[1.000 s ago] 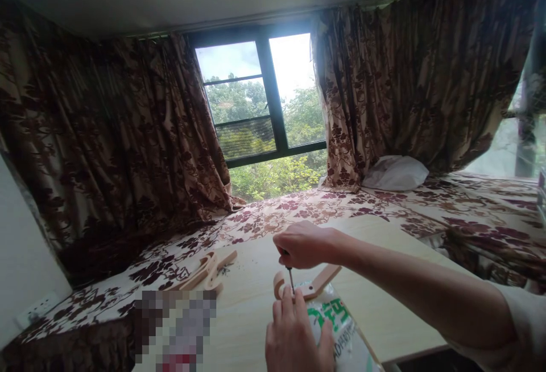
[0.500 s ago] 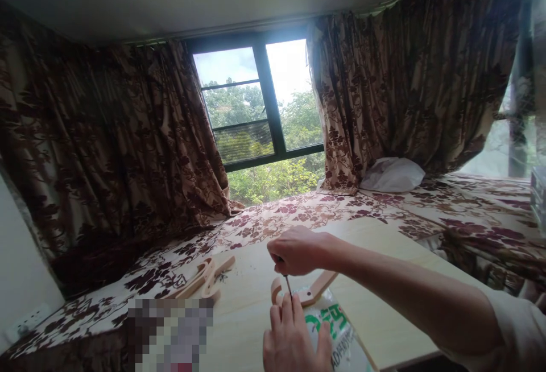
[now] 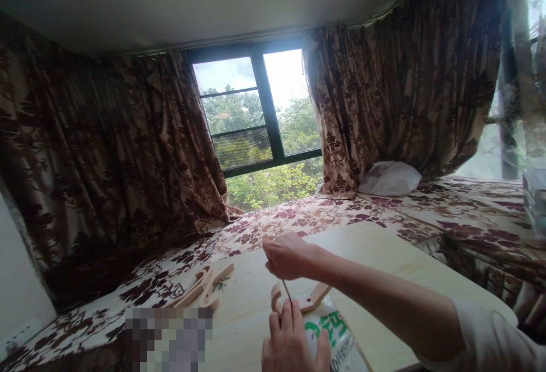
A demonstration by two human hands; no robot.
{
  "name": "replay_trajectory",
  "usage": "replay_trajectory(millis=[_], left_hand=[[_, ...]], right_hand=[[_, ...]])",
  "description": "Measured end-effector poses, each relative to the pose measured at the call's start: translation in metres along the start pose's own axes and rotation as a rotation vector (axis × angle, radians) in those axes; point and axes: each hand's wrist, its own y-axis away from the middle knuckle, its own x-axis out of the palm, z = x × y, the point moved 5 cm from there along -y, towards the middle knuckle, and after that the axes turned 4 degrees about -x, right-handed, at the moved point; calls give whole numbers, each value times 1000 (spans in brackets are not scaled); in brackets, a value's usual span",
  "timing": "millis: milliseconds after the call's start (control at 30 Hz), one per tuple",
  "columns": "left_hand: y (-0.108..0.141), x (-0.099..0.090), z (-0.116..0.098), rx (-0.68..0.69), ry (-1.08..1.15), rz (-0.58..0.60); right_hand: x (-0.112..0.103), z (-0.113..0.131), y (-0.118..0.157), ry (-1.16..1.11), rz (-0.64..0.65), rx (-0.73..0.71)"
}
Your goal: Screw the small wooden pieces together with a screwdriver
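The right arm enters at the lower right of the frame, its pale sleeve ending near the elbow, and the forearm slants up and leftward across the worktop (image 3: pixel 358 241) to the centre. There the right hand (image 3: pixel 286 255) is curled into a fist, back of the hand uppermost and knuckles toward the left, clenched on a thin-shafted tool (image 3: pixel 286 291) whose handle is hidden inside the fingers. The shaft comes out beneath the fist and leans slightly, its lower end running down and a little rightward to the left hand's fingertips.

The left hand (image 3: pixel 289 341) reaches in from the bottom edge, just right of centre, back of the hand up. Its fingers lie together and point up the frame, meeting the shaft's lower end at a curved wooden piece (image 3: pixel 316 297); the thumb is spread off to the right. Whether these fingers pinch the shaft or only press the wood cannot be told.

The wooden piece sits at lower centre, hooked at its left end, its straight part slanting up to the right below the right wrist, with a printed plastic bag (image 3: pixel 336 326) under it. More wooden pieces (image 3: pixel 209 288) lie left of the hands, beside small dark bits (image 3: pixel 222 285).
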Motion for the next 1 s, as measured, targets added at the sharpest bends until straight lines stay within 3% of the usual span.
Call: replay_trajectory(millis=[233, 467, 667, 867, 1000], left_hand=[[3, -1, 0, 4, 18, -49], [4, -3, -2, 13, -4, -23], [4, -2, 0, 14, -19, -42], [3, -4, -3, 8, -18, 0], [2, -2, -3, 16, -63, 2]], right_hand=[[-7, 0, 1, 26, 127, -121], [-2, -8, -4, 36, 128, -72], [-3, -6, -3, -53, 108, -172], [9, -9, -3, -68, 5, -47], [5, -7, -4, -61, 12, -22]])
